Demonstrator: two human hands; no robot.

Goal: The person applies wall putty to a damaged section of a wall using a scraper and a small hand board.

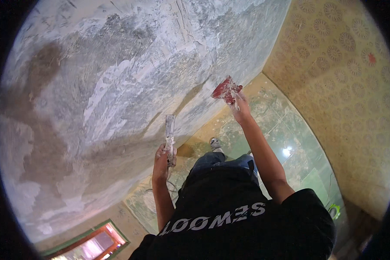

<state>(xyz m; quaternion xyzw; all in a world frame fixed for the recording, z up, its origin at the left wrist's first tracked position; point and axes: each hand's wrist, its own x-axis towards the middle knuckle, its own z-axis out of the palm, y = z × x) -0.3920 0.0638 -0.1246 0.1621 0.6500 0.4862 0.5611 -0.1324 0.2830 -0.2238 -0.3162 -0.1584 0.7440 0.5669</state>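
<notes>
Patchy grey wall point(117, 82) is occupying the left; the left hand point(161, 162) is gripping a putty knife point(170, 125), long axis pointing forward; the right hand point(241, 106), farther forward, is holding a red scraper point(223, 90), edge facing the wall.

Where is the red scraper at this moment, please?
In the head view, the red scraper is above and right of centre, held in the right hand, in front of the patchy grey wall.

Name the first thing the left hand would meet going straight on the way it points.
Likely the patchy grey wall, with the scraper in the left hand reaching it first; one view leaves the gap unclear.
</notes>
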